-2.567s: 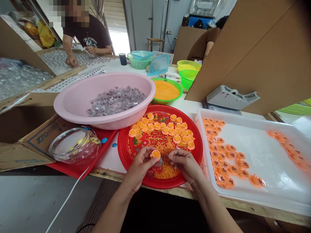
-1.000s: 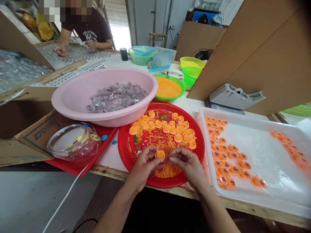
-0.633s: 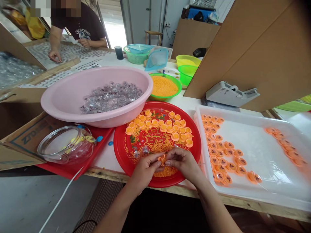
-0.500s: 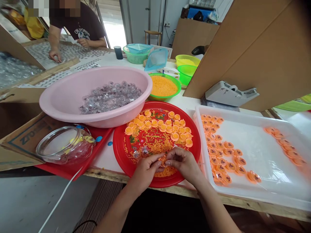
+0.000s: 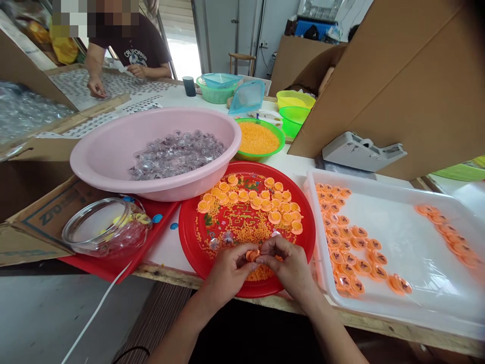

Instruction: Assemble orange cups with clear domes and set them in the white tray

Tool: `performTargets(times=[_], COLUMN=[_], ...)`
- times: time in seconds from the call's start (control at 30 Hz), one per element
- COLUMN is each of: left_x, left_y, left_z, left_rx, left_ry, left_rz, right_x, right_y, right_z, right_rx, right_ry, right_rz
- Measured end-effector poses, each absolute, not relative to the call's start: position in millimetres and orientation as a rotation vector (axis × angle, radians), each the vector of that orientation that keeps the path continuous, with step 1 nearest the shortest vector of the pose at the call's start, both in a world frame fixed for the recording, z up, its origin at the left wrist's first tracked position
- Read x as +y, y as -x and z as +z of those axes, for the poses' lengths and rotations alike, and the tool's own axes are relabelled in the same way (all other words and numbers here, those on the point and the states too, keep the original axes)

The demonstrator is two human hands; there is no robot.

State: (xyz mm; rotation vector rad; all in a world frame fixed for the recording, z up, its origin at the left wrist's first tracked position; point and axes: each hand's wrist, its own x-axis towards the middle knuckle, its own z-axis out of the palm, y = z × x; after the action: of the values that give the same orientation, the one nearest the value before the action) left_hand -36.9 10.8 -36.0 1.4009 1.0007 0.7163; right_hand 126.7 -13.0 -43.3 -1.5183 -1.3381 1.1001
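Over the near part of a red round tray (image 5: 187,247), my left hand (image 5: 226,269) pinches a small orange plastic cup-shaped piece (image 5: 252,255). The thumb and fingers of my right hand (image 5: 290,265) close on the same piece from the other side, partly hiding it. Beneath my hands lie many loose orange beads (image 5: 242,230). Farther back on the tray are several open orange cup-shaped pieces (image 5: 276,217). A few clear domes (image 5: 228,238) lie left of centre, and another clear dome shows just behind my right fingers.
To the right, a white tray (image 5: 382,217) holds rows of orange pieces with dark prints. A pink basin (image 5: 94,167) of clear domes stands behind left, near a green bowl of orange beads (image 5: 259,139). A tape dispenser (image 5: 364,151) sits by a cardboard panel (image 5: 379,76). Across the table, a person (image 5: 129,53) works.
The orange piece has turned between my fingers, and my right fingers have shifted on it. The view has moved slightly. A second person's brown sleeve now shows behind the cardboard panel.
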Motion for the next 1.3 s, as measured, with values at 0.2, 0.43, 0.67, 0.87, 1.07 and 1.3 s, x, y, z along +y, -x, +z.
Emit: performTargets(times=[0.2,0.43,0.67,0.87,1.07,1.3], left_x=[4.3,1.6,4.3,3.4,5.2,25.7], left_y=[37.2,37.5,37.2,36.2,32.6,38.9], left_z=[-34.0,-31.2,-33.0,-34.6,-44.6,-33.7], left_rx=[0.988,0.997,0.99,1.09,1.203,1.18], left_ry=[-1.258,-1.181,-0.79,-0.891,-1.131,-1.233], left_rz=[0.846,0.946,0.904,0.933,0.924,0.774], right_x=[-14.4,-15.1,-9.1,-12.2,-19.8,-5.6], right_y=[-122.5,-117.0,-121.0,-111.9,-89.9,-219.2], right_z=[-37.7,-35.8,-37.5,-46.7,-37.5,-2.7], right_rx=[-1.251,-1.434,-1.222,-1.111,-1.34,-1.203], right_ry=[1.479,1.444,1.352,1.338,1.529,1.946], right_rz=[1.123,0.98,1.348,1.339,0.796,0.516])
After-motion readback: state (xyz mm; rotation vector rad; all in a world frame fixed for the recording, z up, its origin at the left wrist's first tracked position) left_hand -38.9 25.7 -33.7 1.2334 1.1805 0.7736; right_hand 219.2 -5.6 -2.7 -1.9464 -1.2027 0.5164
